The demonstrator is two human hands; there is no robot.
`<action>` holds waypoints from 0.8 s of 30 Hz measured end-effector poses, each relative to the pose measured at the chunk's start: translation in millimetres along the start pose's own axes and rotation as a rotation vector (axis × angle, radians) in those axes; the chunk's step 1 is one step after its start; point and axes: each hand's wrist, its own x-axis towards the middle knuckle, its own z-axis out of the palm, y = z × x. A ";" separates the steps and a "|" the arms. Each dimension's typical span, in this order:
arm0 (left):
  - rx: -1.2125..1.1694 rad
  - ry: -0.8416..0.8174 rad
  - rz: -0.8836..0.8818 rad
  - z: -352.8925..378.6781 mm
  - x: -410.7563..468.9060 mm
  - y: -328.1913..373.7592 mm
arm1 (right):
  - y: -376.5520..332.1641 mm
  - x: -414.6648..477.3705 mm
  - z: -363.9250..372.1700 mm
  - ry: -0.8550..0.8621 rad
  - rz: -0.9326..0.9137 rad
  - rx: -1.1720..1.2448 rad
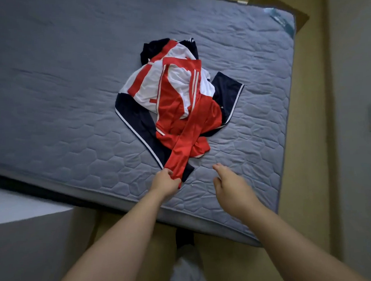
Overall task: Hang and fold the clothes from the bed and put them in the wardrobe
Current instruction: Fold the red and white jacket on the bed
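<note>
A heap of sports clothes lies on the grey quilted mattress [72, 92]: a red garment [179, 119] with white stripes on top, a white and red jersey [148, 84] behind it, and dark navy pieces [227, 94] underneath. My left hand [165, 181] grips the end of the red garment's long sleeve or leg near the mattress's front edge. My right hand [226, 181] hovers just to the right, above the mattress, fingers loosely spread and holding nothing.
A white surface [24, 211] stands at the lower left beside the bed. Tan floor [309, 177] runs along the mattress's right side, and brown cardboard [280, 4] sticks out past the far right corner. A foot and dark trouser leg [185, 246] show below the mattress.
</note>
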 end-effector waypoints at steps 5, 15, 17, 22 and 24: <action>-0.028 -0.116 -0.103 48.3 112.6 -16.3 | 28.2 68.3 20.1 -0.030 0.105 0.031; -0.262 -0.098 -0.109 62.7 125.8 3.2 | 42.0 101.7 20.6 -0.147 0.263 0.045; -0.343 -0.143 -0.010 41.9 101.9 34.1 | 33.2 103.5 7.7 -0.134 0.281 0.079; -0.618 -0.207 0.193 -37.9 9.9 121.8 | -13.8 104.2 -46.4 -0.041 0.420 0.573; -0.579 -0.212 0.328 -70.1 -27.7 149.0 | -35.1 103.7 -72.1 -0.093 0.550 0.927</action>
